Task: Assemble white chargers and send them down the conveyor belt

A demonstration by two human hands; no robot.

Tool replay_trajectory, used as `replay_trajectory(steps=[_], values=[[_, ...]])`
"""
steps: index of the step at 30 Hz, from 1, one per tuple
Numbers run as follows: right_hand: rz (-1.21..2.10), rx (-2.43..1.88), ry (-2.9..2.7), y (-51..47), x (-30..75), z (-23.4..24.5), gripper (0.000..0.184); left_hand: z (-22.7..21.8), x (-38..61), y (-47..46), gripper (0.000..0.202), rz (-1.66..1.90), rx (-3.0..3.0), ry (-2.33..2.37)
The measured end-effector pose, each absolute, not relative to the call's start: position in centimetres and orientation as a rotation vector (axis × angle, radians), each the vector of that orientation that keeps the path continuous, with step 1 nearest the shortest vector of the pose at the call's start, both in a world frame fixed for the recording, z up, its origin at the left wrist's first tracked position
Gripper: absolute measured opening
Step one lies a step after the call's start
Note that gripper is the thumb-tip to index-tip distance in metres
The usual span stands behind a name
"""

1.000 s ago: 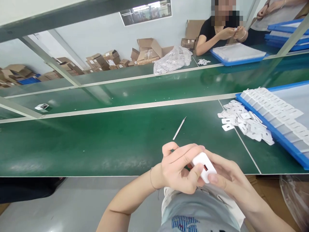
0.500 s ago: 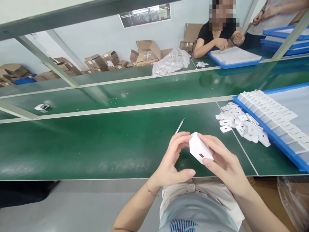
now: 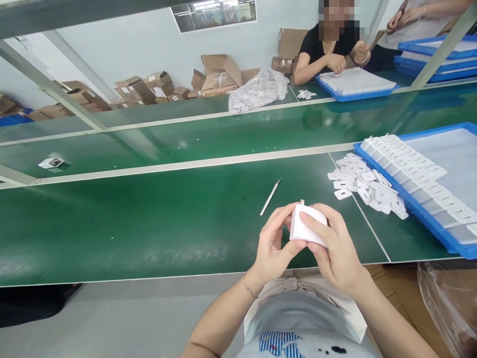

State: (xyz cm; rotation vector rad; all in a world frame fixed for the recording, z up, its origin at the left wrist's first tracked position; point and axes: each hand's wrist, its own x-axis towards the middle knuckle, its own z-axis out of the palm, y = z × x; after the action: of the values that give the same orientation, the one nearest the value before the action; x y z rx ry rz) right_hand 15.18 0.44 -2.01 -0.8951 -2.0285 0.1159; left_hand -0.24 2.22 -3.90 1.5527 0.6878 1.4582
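Both hands grip a white USB charger (image 3: 308,229) above the bench's front edge. A broad plain face of it is turned up, and a small prong shows at its far edge. My left hand (image 3: 275,246) pinches the left side between thumb and fingers. Across the top face lies a finger of my right hand (image 3: 339,251), whose other fingers close round the right side. Just beyond my left hand, a slim silver pen-like tool (image 3: 270,198) rests on the green bench. A heap of small white plates (image 3: 368,185) with slots lies to the right.
A blue tray (image 3: 413,214) at the right carries rows of white housings. The green bench (image 3: 149,219) extends left. Across a divider, a co-worker (image 3: 328,52) sits at another blue tray (image 3: 352,94), near a plastic bag (image 3: 259,92). A white device (image 3: 51,162) sits far left.
The charger has been turned, so its port face no longer shows and a broad face is up. My left thumb has closed onto it. The view has shifted slightly.
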Motion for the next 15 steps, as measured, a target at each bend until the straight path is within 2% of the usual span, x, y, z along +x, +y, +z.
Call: replay_trajectory(steps=[4, 7, 9, 11, 13, 15], values=[[0.337, -0.877, -1.971, 0.2, 16.3, -1.9, 0.05, -4.4, 0.1, 1.9, 0.055, 1.453, 1.508, 0.686], [0.883, -0.866, -1.766, -0.2, 17.3, -2.7, 0.048, -4.4, -0.4, 1.7, 0.054, 1.444, 1.684, 0.73], [1.268, -0.795, -1.545, -0.3, 18.0, -3.6, 0.061, -4.2, -0.9, 1.7, 0.05, 1.422, 1.935, 0.721], [1.504, -0.744, -1.404, -0.3, 18.7, -4.3, 0.067, -4.0, -1.3, 1.7, 0.042, 1.319, 2.225, 0.649], [1.522, -0.808, -1.433, -0.5, 20.1, -4.0, 0.057, -3.7, -1.4, 1.8, 0.039, 1.17, 2.469, 0.621], [1.296, -0.959, -1.564, -1.0, 22.6, -2.6, 0.047, -3.7, -1.8, 2.0, 0.041, 1.03, 2.623, 0.678]])
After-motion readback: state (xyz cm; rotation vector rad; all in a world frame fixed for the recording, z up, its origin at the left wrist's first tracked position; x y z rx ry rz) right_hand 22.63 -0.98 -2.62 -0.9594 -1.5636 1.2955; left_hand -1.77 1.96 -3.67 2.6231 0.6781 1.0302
